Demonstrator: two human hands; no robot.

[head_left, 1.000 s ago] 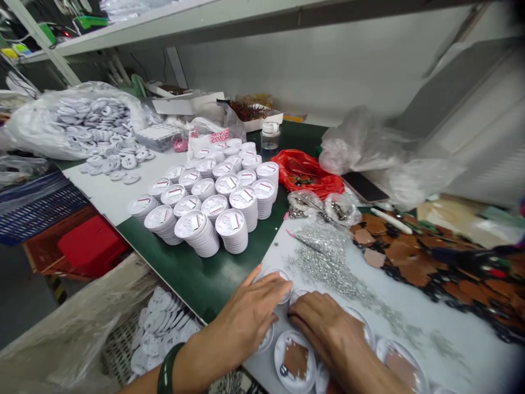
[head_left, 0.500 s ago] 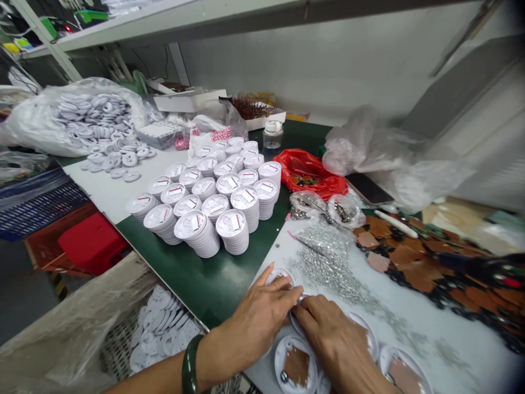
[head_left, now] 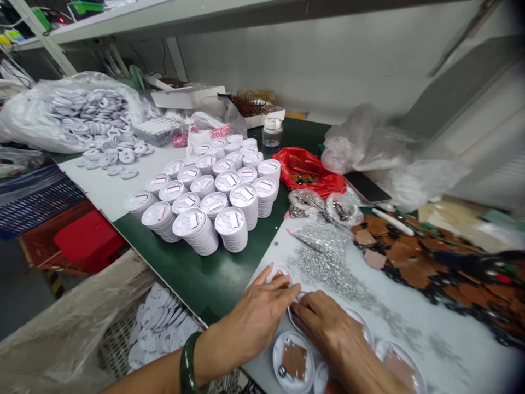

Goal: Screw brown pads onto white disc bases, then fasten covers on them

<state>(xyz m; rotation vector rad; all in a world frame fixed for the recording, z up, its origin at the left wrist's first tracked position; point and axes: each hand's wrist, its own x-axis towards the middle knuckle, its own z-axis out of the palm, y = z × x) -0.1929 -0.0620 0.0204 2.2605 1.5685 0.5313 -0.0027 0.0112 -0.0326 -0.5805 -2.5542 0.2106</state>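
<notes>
My left hand (head_left: 254,314) lies on the white board at the table's near edge, its fingers stretched over a small round white disc (head_left: 279,272). My right hand (head_left: 328,325) is beside it with the fingers curled on another round disc (head_left: 296,319); the fingertips of both hands meet there. What the right fingers pinch is too small to make out. Just below sits a round white disc with a brown square board (head_left: 294,360) in it. More such discs (head_left: 400,368) lie to the right.
Stacks of white round lids (head_left: 213,200) stand on the green table (head_left: 205,273). A heap of tiny silver parts (head_left: 328,262) lies above my hands. Brown circuit boards (head_left: 410,262), a red bag (head_left: 307,172), clear bags (head_left: 385,153) and a sack of white parts (head_left: 77,115) surround them.
My hands drew together: the left slid right and the right moved up so their fingertips meet on the disc. The view shifted slightly.
</notes>
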